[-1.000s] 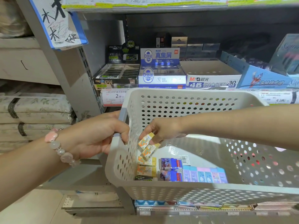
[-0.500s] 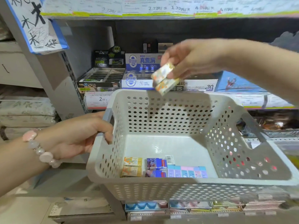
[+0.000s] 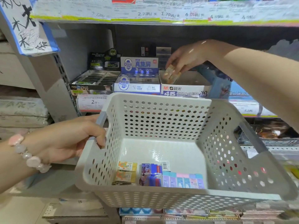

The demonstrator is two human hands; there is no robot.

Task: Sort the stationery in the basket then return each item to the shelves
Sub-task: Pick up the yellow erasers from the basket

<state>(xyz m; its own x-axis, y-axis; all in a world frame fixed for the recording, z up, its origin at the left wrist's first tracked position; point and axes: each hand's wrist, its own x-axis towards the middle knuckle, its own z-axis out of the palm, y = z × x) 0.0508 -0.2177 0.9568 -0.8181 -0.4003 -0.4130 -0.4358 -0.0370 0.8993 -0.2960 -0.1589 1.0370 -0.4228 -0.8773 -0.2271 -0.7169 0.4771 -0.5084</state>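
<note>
Right hand [image 3: 186,59] pinches two orange-patterned erasers [image 3: 170,74] over the open 4B eraser box [image 3: 184,90]. Left hand [image 3: 68,139] grips the perforated basket [image 3: 161,197] by its handle.

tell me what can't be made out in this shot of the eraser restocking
Head view only:
- Erasers in the right hand: motion blur hides their print and exact count.
- M&G box: its front wall hides whatever is inside.
- Left hand fingertips: curled behind the basket handle.
- Upper price strips: mostly smeared.
- Bottom-shelf goods: covered by the basket.
</note>
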